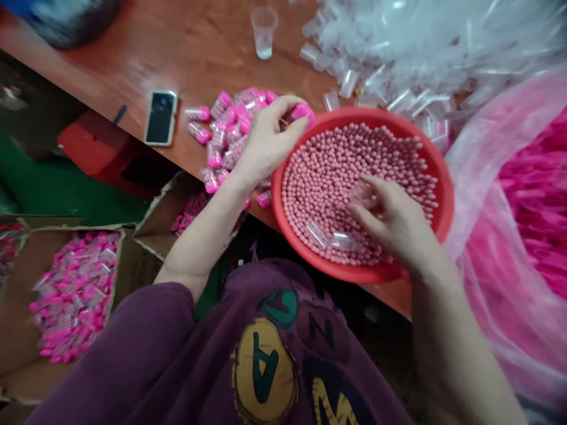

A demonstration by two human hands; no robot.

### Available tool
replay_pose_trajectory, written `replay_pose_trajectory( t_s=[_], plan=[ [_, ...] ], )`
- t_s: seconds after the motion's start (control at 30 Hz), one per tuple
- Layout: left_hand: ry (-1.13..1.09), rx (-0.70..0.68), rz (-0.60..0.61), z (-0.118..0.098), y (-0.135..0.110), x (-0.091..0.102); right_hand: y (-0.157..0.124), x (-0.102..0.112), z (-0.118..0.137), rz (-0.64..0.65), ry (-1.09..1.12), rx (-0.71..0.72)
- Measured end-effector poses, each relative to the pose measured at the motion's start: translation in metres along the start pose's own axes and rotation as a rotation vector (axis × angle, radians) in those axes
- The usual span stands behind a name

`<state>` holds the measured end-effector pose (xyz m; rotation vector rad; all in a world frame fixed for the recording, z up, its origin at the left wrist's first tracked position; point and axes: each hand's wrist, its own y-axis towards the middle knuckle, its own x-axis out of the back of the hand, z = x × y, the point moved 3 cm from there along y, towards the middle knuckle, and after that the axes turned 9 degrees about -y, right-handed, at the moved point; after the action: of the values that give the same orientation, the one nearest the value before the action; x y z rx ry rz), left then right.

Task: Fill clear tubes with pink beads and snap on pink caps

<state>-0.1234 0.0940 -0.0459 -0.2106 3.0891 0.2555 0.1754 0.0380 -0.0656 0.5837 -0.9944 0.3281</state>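
We find a workshop, judging by goods kept in bulk. On the reddish table [212,47] we record a large heap of clear tubes [398,47], a red basin [277,198] of pink beads [328,171] and a pile of pink-capped, filled tubes [216,139]. Below the table's edge we note a cardboard box [18,301] loaded with similar tubes [80,289]; at the right, a translucent bag [476,236] full of loose bright pink pieces [540,200].
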Motion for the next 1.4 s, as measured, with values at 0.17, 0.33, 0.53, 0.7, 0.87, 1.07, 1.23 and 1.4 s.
replay_pose_trajectory(
  t_s=[0.17,0.33,0.53,0.7,0.87,1.07,1.23,1.4],
  plan=[
    [0.148,-0.116,-0.264,-0.006,0.041,0.040,-0.017,-0.012,-0.021,-0.181,-0.006,0.040],
    [0.382,-0.285,0.339,-0.021,-0.021,-0.046,-0.013,-0.018,-0.009,-0.266,0.022,0.018],
    [0.953,-0.360,0.744,-0.002,-0.078,-0.121,-0.016,-0.023,-0.010,-0.291,-0.004,-0.029],
    [1.011,-0.307,0.842,-0.004,-0.065,-0.122,-0.017,-0.032,0.005,-0.267,0.018,0.022],
    [1.148,-0.176,0.873,0.000,-0.040,-0.115,-0.023,-0.027,0.018,-0.163,-0.043,-0.051],
    [1.367,-0.239,0.860,0.019,-0.038,-0.134,-0.061,0.053,-0.050,-0.266,-0.182,-0.310],
    [0.936,-0.035,0.974,0.048,-0.038,-0.171,-0.100,0.120,-0.186,-0.408,-0.434,-0.978],
    [0.328,0.236,0.882,0.037,-0.031,-0.173,-0.083,0.106,-0.239,-0.338,-0.456,-1.043]
  ],
)
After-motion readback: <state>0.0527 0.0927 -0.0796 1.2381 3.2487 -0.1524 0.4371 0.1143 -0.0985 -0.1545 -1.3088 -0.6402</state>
